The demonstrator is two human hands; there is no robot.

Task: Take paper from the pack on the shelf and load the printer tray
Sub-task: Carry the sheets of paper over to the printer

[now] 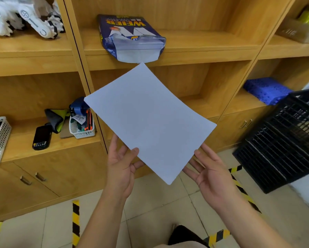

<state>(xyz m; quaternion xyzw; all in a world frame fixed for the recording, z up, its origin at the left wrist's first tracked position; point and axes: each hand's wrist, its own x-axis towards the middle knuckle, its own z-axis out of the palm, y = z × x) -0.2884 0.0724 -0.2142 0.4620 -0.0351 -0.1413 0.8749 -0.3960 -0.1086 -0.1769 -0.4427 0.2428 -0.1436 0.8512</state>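
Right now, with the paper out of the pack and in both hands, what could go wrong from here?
1. The paper is held only along its near edges by the left hand and right hand; it already bows, so it may slip or crease.
2. The opened pack overhangs the shelf edge and might slide off.
3. No printer is in view; the black crate stands close on the right.
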